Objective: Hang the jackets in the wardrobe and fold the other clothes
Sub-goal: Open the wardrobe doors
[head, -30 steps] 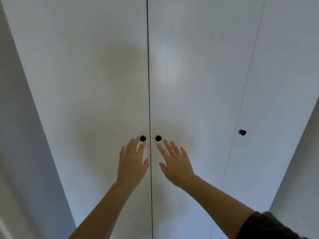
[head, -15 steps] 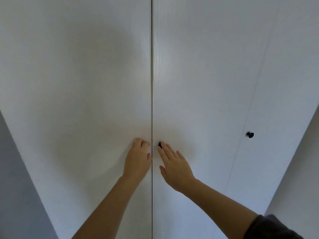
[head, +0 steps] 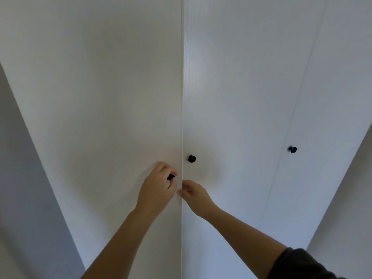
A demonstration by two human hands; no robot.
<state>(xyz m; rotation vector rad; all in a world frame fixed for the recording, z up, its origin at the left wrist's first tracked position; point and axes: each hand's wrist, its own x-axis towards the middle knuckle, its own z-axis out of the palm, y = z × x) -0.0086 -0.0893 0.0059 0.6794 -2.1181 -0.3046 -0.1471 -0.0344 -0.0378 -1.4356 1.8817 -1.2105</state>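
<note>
Since half a second ago the left hand has closed round the left knob of the white wardrobe, which fills the view straight ahead. The left door now stands slightly proud of the middle door. The right hand has dropped below the middle knob. Its curled fingers meet the seam with their tips hidden, so its grip is unclear. The doors are faintly grained and the knobs are black.

Counted: three white door panels across the frame, three black knobs from centre to right, two hands at lower centre, one dark sleeve lower right.
</note>
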